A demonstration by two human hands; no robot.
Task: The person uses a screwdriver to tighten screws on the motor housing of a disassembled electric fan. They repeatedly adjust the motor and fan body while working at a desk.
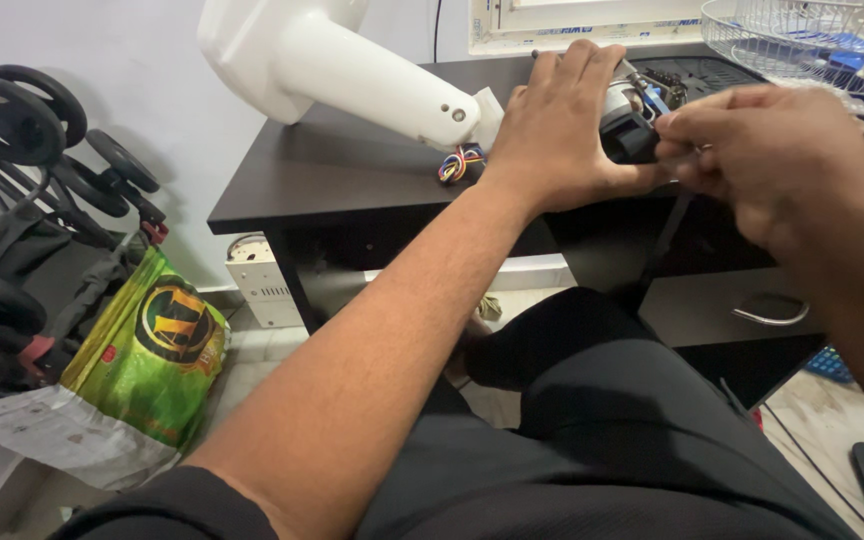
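Fan motor (632, 110) is sitting near the desk (352, 180) front edge, joined to the white fan housing (352, 65). Left hand (557, 130) is cupping it steady, fingers curled over; right hand (752, 150) is pinching a small black part (635, 145) against it.

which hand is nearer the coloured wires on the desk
Left. The left hand rests on the motor with its wrist just right of the coloured wires. The right hand is farther right, beyond the motor.

White fan housing (352, 65), dark brown desk (352, 170), green-yellow bag (157, 350)
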